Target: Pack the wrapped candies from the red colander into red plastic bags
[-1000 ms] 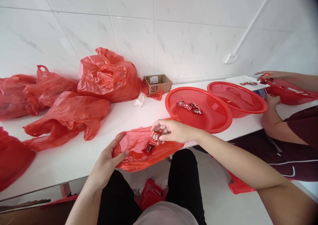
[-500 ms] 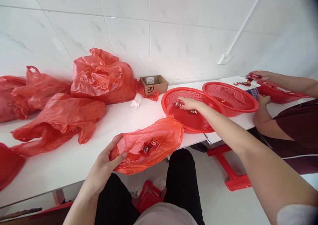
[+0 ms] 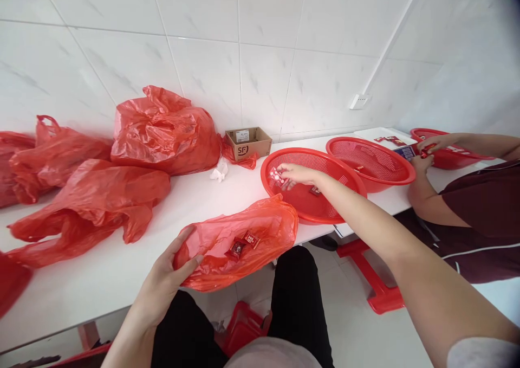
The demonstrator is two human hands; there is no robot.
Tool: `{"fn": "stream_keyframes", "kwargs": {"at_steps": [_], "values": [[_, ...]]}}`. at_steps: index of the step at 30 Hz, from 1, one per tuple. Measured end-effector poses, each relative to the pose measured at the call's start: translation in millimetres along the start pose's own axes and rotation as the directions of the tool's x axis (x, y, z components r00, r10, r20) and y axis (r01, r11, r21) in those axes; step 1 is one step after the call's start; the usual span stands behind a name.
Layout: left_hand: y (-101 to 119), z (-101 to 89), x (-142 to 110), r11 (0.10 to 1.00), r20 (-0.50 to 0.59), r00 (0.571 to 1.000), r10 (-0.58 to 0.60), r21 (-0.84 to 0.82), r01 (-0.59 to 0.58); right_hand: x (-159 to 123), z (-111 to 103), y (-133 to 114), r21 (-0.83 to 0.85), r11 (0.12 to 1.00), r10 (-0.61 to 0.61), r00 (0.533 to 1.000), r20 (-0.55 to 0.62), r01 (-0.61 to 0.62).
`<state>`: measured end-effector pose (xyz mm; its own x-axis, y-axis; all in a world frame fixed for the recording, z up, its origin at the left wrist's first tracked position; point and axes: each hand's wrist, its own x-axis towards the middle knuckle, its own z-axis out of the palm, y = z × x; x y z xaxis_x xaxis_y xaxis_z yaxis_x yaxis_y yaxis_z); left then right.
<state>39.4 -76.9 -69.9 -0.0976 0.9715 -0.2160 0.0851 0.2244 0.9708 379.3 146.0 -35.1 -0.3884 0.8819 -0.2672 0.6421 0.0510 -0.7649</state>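
- Red plastic bag (image 3: 268, 221) lies nearest you on the white table (image 3: 81, 270), with two wrapped red sweets (image 3: 244, 243) at its middle (the thin film hides whether they sit inside or on top).
- Your left hand (image 3: 162, 281) stays open, its fingers spread and curved against the bag's left edge.
- Your right hand (image 3: 300, 175) reaches out over a red mesh basket (image 3: 309, 154), closed on a wrapped sweet (image 3: 277, 177) pinched at the fingertips.
- One more sweet (image 3: 314, 191) lies in that basket, right of your hand.
- A second red mesh basket (image 3: 357, 139) sits just beyond, to the right.
- At far right, a co-worker's hands (image 3: 441, 143) work beside a third red basket (image 3: 422, 132).
- Toward the far left, bulging red bags (image 3: 162, 135) crowd the table by the white tile wall (image 3: 203, 43), near a small cardboard box (image 3: 248, 143) and a crumpled tissue (image 3: 220, 170).
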Motion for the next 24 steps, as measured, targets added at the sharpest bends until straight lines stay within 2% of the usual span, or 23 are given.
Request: {"fn": "stream_keyframes", "kwargs": {"at_steps": [2,4,6,9,11,12,13,15,17,19,21,22,24], "values": [[0,0.0,0,1.0,-0.006,1.0,-0.001,-0.009,0.001,-10,-6,-13,0.167,0.983,-0.081,0.997,0.004,0.079],[-1,0.1,0,1.0,-0.005,1.0,0.003,-0.019,-0.003,-25,-8,-29,0.374,0.914,-0.179,0.983,0.028,0.156],[-3,0.0,2,1.0,0.007,1.0,0.017,-0.026,-0.017,-41,-2,-44,0.507,0.841,-0.264,0.961,0.079,0.189],[-8,-0.5,5,0.998,0.021,0.998,0.055,-0.026,-0.055,-63,26,-64,0.5,0.849,-0.329,0.914,0.239,0.174],[-10,-0.6,6,0.997,0.011,0.997,0.071,-0.023,-0.071,-74,53,-73,0.402,0.903,-0.304,0.883,0.357,0.149],[-11,-0.4,7,0.997,0.005,0.997,0.074,-0.023,-0.074,-78,67,-76,0.311,0.938,-0.27,0.887,0.374,0.154],[-11,0.0,7,0.997,0.004,0.997,0.073,-0.023,-0.073,-81,79,-78,0.196,0.965,-0.236,0.908,0.346,0.176],[-11,1.1,7,0.997,0.01,0.998,0.069,-0.027,-0.069,-83,96,-80,-0.025,0.973,-0.217,0.953,0.213,0.227],[-10,2.0,6,0.997,0.022,0.997,0.07,-0.027,-0.07,-80,95,-81,-0.09,0.96,-0.253,0.96,0.119,0.264],[-10,2.0,7,0.997,0.025,0.997,0.079,-0.018,-0.078,-70,79,-79,-0.033,0.957,-0.286,0.956,0.07,0.289],[-10,1.4,7,0.996,0.029,0.996,0.086,-0.002,-0.086,-54,51,-72,-0.053,0.955,-0.293,0.955,-0.051,0.29],[-9,1.2,7,0.996,0.031,0.996,0.089,0.01,-0.089,-44,36,-67,-0.137,0.955,-0.281,0.95,-0.134,0.263],[-8,1.7,6,0.995,0.032,0.995,0.094,0.035,-0.095,-24,8,-50,-0.378,0.921,-0.208,0.941,-0.267,0.096]]}}
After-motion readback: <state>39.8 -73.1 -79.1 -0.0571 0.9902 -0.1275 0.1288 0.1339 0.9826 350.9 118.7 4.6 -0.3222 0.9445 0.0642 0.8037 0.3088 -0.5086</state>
